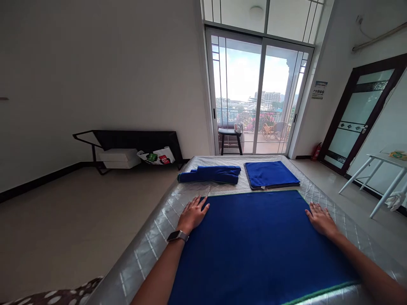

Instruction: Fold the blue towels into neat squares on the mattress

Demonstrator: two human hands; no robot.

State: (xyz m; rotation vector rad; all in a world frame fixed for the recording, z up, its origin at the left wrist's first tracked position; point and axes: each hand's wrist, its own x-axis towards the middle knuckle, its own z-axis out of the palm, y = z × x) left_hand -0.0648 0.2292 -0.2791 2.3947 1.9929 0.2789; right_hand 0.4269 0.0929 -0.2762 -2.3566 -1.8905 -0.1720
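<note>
A blue cloth (254, 241) with green edging lies spread flat on a quilted mattress (152, 245) with a silvery cover. My left hand (193, 213) rests at its far left corner, fingers stretched out, a watch on the wrist. At the far right edge lies my right hand (321, 219), its fingers also extended. Neither hand grasps anything. Beyond the cloth, a loosely rolled or bunched bundle of blue cloth (211, 174) sits on the left. To the right of that bundle is a neatly folded blue cloth (270, 173) with a dark underside.
Against the left wall stands a black bench-like frame (136, 137) with a white box (119, 157) and a printed bag (157, 156) under it. Sliding glass doors (260, 93) are ahead, with a dark stool (230, 135). A white table (386, 163) stands at right.
</note>
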